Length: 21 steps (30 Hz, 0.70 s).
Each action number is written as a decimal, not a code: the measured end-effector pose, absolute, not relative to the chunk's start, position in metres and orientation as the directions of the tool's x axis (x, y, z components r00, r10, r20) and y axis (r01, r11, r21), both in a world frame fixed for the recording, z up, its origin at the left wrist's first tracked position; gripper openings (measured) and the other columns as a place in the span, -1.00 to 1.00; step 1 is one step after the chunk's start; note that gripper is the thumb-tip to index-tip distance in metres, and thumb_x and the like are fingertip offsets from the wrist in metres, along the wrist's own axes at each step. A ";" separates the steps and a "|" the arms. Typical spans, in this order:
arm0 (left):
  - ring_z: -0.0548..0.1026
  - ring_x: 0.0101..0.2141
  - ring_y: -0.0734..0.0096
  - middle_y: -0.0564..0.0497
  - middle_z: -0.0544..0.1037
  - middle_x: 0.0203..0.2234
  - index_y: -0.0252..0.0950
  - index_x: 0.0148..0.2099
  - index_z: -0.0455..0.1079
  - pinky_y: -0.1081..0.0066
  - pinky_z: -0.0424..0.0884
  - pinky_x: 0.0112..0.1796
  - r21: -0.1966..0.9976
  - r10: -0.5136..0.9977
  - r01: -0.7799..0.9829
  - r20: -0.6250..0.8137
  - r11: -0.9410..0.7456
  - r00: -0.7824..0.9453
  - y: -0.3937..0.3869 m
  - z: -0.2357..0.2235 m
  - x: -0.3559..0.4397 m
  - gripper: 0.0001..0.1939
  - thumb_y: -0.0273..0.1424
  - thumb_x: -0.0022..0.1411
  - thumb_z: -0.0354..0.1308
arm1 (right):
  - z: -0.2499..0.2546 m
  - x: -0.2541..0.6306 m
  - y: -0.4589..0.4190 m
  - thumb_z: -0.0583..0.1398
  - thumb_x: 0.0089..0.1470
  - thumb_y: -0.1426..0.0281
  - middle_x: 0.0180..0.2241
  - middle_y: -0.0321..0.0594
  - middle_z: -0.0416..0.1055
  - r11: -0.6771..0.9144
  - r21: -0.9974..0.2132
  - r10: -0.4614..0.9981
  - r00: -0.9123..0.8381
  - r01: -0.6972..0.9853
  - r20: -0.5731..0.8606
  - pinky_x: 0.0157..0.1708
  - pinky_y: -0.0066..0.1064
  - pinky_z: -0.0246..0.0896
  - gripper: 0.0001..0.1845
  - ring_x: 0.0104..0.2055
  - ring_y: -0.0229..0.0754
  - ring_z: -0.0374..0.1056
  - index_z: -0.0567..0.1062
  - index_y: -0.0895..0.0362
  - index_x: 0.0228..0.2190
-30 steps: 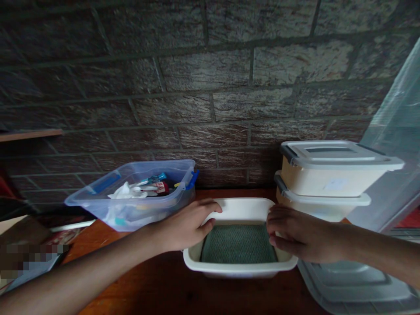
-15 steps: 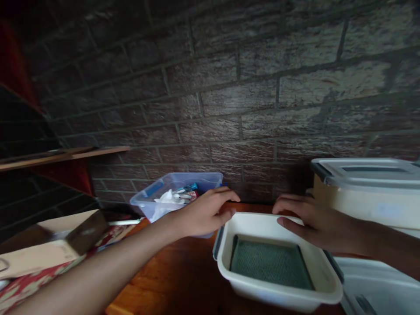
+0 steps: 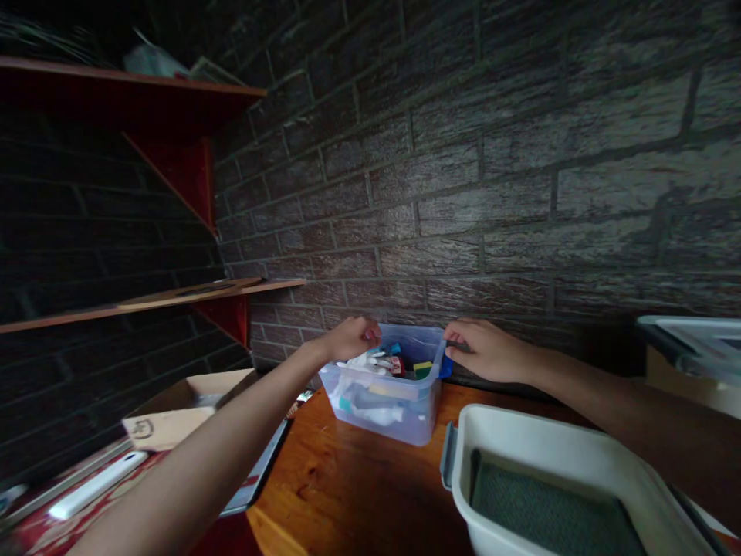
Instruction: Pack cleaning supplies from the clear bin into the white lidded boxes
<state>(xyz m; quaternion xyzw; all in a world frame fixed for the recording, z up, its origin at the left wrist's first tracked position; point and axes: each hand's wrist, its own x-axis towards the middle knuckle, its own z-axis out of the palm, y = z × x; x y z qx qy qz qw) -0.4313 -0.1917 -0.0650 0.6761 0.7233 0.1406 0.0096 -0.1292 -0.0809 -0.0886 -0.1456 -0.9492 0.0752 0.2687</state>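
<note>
A clear plastic storage box point(image 3: 382, 421) stands on the wooden table, close to the brick wall. Inside it lie white crumpled items point(image 3: 364, 363), a blue object, a red-labelled item point(image 3: 397, 366) and a yellow-green sponge point(image 3: 423, 370). My left hand point(image 3: 350, 340) is over the box's left back corner, its fingers loosely bent. At the right back corner is my right hand point(image 3: 486, 351), fingers curved and thumb apart from them. Whether either hand touches the rim I cannot tell. Both hands appear to hold nothing.
A white bin point(image 3: 532, 423) with a dark green textured piece point(image 3: 544, 506) in it stands at front right. Behind it is a lidded box point(image 3: 695, 347). At left are an open cardboard box point(image 3: 174, 425), a white bar-shaped object point(image 3: 98, 485) and wall shelves point(image 3: 156, 301).
The view has swung left. Both my hands have left the white bin's back rim and moved to the two sides of the clear storage box.
</note>
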 end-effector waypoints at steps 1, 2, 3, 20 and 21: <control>0.57 -0.13 0.15 -0.13 0.64 -0.18 -0.26 -0.04 0.55 0.31 0.44 -0.09 0.203 0.984 0.975 0.130 0.095 -0.123 -0.190 -0.070 -0.441 -0.73 -0.30 0.24 0.24 | -0.090 -0.136 -0.080 0.18 0.22 0.36 -0.15 -0.03 0.56 0.947 -0.218 0.315 -0.815 0.237 0.486 -0.07 -0.30 0.28 -0.79 -0.11 -0.06 0.47 0.54 0.18 -0.16; 0.56 -0.09 0.14 -0.15 0.62 -0.12 -0.28 -0.01 0.52 0.26 0.44 -0.06 0.187 0.984 0.972 0.085 0.140 -0.158 -0.189 -0.075 -0.449 -0.70 -0.27 0.25 0.27 | -0.091 -0.141 -0.079 0.18 0.21 0.36 -0.15 -0.03 0.56 0.948 -0.213 0.314 -0.817 0.237 0.484 -0.08 -0.30 0.28 -0.78 -0.11 -0.06 0.47 0.54 0.18 -0.15; 0.54 -0.06 0.15 -0.15 0.59 -0.06 -0.30 0.03 0.49 0.19 0.46 -0.03 0.171 0.981 0.969 0.041 0.180 -0.189 -0.187 -0.079 -0.457 -0.67 -0.25 0.28 0.27 | -0.092 -0.145 -0.079 0.18 0.21 0.35 -0.14 -0.03 0.56 0.949 -0.209 0.311 -0.819 0.237 0.482 -0.08 -0.31 0.28 -0.78 -0.11 -0.06 0.47 0.54 0.18 -0.15; 0.57 -0.17 0.08 -0.12 0.62 -0.24 -0.41 -0.12 0.50 0.22 0.48 -0.17 0.663 0.930 0.747 0.306 -0.054 -0.205 -0.179 -0.052 -0.441 -0.69 -0.23 0.31 0.18 | -0.080 -0.037 -0.089 0.17 0.30 0.16 -0.04 -0.15 0.55 0.850 -0.480 0.494 -0.640 0.216 0.588 -0.03 -0.21 0.39 -0.69 -0.08 -0.09 0.49 0.54 0.06 -0.06; 0.57 -0.16 0.06 -0.13 0.63 -0.22 -0.40 -0.10 0.50 0.24 0.47 -0.17 0.707 0.917 0.694 0.354 -0.135 -0.183 -0.177 -0.046 -0.423 -0.67 -0.21 0.30 0.16 | -0.081 -0.031 -0.089 0.18 0.29 0.13 -0.04 -0.15 0.55 0.832 -0.515 0.525 -0.598 0.208 0.606 -0.01 -0.20 0.39 -0.68 -0.06 -0.08 0.49 0.54 0.05 -0.07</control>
